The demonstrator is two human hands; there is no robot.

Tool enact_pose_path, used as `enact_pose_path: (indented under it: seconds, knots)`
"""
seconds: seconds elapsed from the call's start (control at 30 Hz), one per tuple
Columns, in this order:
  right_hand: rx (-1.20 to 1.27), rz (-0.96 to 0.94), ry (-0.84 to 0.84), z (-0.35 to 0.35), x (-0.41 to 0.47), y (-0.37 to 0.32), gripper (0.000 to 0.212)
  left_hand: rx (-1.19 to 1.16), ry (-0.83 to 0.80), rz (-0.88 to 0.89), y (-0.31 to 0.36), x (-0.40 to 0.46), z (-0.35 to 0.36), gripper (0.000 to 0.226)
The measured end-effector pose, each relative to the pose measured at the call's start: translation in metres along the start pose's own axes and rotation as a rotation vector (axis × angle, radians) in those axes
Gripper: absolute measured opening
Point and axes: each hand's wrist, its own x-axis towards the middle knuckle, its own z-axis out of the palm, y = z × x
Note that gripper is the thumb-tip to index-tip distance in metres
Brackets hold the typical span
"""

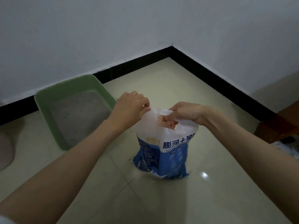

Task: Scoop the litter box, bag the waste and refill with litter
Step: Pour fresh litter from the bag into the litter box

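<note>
Step in hand: opening the litter bag [163, 152], judged as the lead-in to the refill.
Litter bag: upright on the tiled floor [161, 86], blue and white print below, plain white top with a cut-out handle; well in front of the room corner.
Left hand [129, 109]: grip pinched together on the top left edge of the bag, thumb and forefinger closed on the plastic.
Right hand [184, 113]: grip clamped on the handle strip, fingers [168, 122] curled through the cut-out and showing through the hole.
Litter box [72, 109]: green tray to the left of the bag, set against the dark skirting [202, 70]; grey litter inside, thin at the near end, possibly still needing a look for clumps, though too dim to tell.
Gap: bag and box near each other but not touching.
Seal: whether torn or intact cannot be told; hidden under both hands.
Doing it well: pull the 2 hands apart evenly along the top seam, not downward, to keep the tear short and the mouth narrow for a controlled pour.
Support: keep the base flat on the floor during the tear; bag looks heavy and slumped at the bottom, likely to tip if tugged sideways.
Next call: lift with 1 hand in the handle and 1 under the base, mouth over the middle of the tray.
Risk: sudden split, spilling grains across the glossy tiles.
Elsewhere: brown furniture [284, 122] at the right edge; a pinkish round thing [4, 151] at the far left.
</note>
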Motion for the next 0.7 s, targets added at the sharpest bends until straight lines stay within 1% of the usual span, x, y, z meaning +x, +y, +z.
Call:
enact_pose_path:
  seconds: [0.07, 0.13, 0.2, 0.27, 0.33, 0.4, 0.47, 0.57, 0.63, 0.7]
  knots:
    - [0.091, 0.04, 0.04, 0.007, -0.012, -0.006, 0.021, -0.07, -0.04, -0.025, 0.001, -0.011, -0.014, 0.016]
    - [0.113, 0.101, 0.029, 0.014, -0.026, -0.015, 0.017, -0.069, -0.137, -0.045, 0.002, -0.023, -0.028, 0.014]
    - [0.061, 0.151, 0.009, 0.021, -0.044, -0.028, 0.014, -0.019, -0.236, -0.051, 0.007, -0.036, -0.043, 0.016]
    - [0.038, 0.228, 0.014, 0.029, -0.064, -0.044, 0.021, 0.036, -0.331, -0.06, 0.014, -0.047, -0.062, 0.024]
    - [0.019, 0.305, 0.016, 0.039, -0.08, -0.054, 0.029, 0.073, -0.382, -0.092, 0.024, -0.058, -0.082, 0.028]
    - [-0.042, 0.343, -0.005, 0.048, -0.096, -0.067, 0.028, 0.068, -0.408, -0.143, 0.034, -0.073, -0.101, 0.029]
    - [-0.067, 0.325, -0.039, 0.052, -0.113, -0.092, 0.024, 0.028, -0.374, -0.235, 0.042, -0.089, -0.128, 0.023]
    - [-0.091, 0.258, -0.091, 0.047, -0.143, -0.146, 0.026, -0.122, -0.217, -0.429, 0.046, -0.108, -0.182, 0.006]
    - [-0.096, 0.193, -0.118, 0.044, -0.169, -0.185, 0.024, -0.178, -0.135, -0.551, 0.048, -0.116, -0.227, 0.015]
    - [-0.071, 0.163, -0.133, 0.045, -0.196, -0.226, 0.033, -0.204, -0.074, -0.63, 0.051, -0.124, -0.277, 0.021]
